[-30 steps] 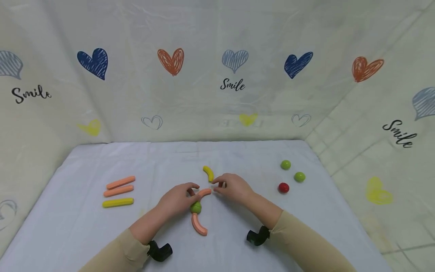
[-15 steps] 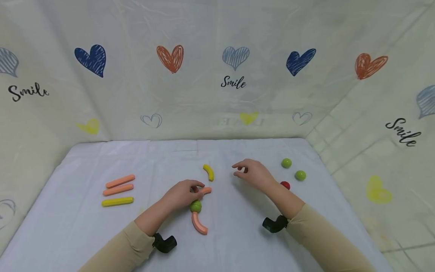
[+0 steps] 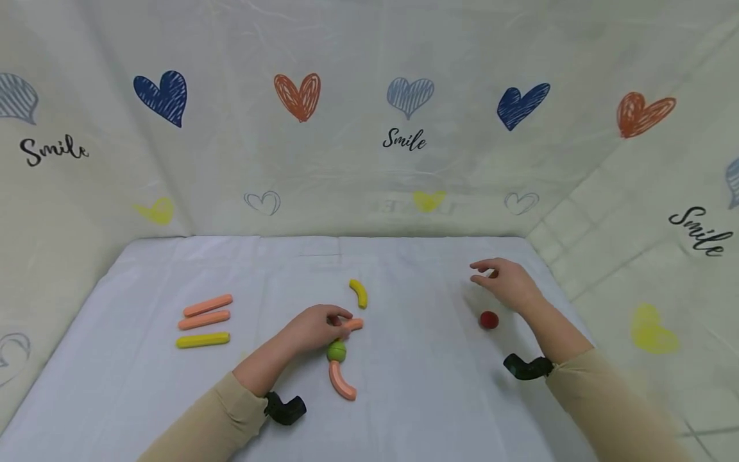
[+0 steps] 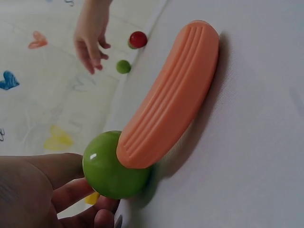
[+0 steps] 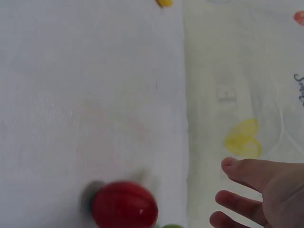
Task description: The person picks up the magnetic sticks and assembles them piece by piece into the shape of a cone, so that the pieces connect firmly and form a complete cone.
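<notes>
My left hand (image 3: pixel 316 328) pinches an orange curved piece (image 3: pixel 354 325), ridged and sausage-like, mostly covered by the fingers. Against it sits a green ball (image 3: pixel 337 351), joined below to a second orange curved piece (image 3: pixel 342 381). In the left wrist view the thumb and fingers lie behind the green ball (image 4: pixel 116 166). My right hand (image 3: pixel 507 281) hovers at the right of the table with thumb and fingers apart, holding nothing. Below it is a red ball (image 3: pixel 489 320). Two loose green balls are mostly hidden by that hand; one green ball (image 4: pixel 123 66) shows in the left wrist view.
A small yellow curved piece (image 3: pixel 358 293) lies beyond the left hand. On the left are two orange sticks (image 3: pixel 204 319) and a yellow stick (image 3: pixel 203 340). A white cloth covers the table (image 3: pixel 416 385); a printed backdrop (image 3: pixel 346 160) rises behind it.
My right hand has left the middle, near the yellow curved piece, and moved right to over the loose balls. The left hand stays at the upper orange curved piece.
</notes>
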The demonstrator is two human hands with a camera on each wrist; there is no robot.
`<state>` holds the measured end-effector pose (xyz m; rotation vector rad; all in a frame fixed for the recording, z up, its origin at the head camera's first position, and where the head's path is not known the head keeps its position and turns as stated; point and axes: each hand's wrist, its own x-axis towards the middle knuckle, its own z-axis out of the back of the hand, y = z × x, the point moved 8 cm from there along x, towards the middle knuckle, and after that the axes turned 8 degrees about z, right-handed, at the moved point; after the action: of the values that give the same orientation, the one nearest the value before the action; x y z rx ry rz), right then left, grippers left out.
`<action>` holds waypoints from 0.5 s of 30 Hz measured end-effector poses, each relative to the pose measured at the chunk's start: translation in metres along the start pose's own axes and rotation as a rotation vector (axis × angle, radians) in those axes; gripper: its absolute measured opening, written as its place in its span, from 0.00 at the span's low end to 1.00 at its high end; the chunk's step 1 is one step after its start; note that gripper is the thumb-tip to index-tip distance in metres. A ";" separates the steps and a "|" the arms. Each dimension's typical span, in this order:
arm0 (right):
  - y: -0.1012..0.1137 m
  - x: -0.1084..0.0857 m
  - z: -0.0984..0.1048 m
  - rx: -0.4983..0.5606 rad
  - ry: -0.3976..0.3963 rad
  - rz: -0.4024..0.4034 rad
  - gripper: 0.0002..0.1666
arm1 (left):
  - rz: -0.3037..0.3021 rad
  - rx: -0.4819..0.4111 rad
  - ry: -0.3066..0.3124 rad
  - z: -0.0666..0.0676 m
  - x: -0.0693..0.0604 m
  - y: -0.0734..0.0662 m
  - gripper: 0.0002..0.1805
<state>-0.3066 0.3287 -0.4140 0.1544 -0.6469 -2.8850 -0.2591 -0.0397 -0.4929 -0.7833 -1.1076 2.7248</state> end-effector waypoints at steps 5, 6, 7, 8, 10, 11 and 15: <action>-0.038 -0.006 0.010 -0.001 -0.028 -0.045 0.27 | 0.003 -0.016 -0.007 -0.001 -0.001 -0.001 0.18; -0.043 -0.006 0.011 0.003 -0.032 -0.050 0.27 | 0.000 -0.016 -0.011 -0.002 -0.001 -0.001 0.18; -0.048 -0.006 0.012 0.000 -0.032 -0.056 0.28 | -0.001 -0.018 -0.015 -0.002 -0.001 -0.001 0.18; -0.052 -0.005 0.012 0.002 -0.031 -0.061 0.29 | -0.001 -0.019 -0.018 -0.002 -0.001 -0.001 0.17; -0.059 -0.004 0.010 0.004 -0.018 -0.071 0.32 | -0.002 -0.023 -0.026 -0.001 -0.002 -0.002 0.17; -0.061 -0.004 0.009 0.004 -0.007 -0.082 0.33 | -0.002 -0.027 -0.028 -0.001 -0.002 -0.002 0.17; -0.070 -0.001 0.003 0.013 0.038 -0.119 0.35 | 0.006 -0.027 -0.035 -0.001 -0.001 -0.001 0.16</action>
<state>-0.3169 0.3926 -0.4419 0.2576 -0.6718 -2.9837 -0.2573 -0.0386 -0.4926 -0.7464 -1.1530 2.7444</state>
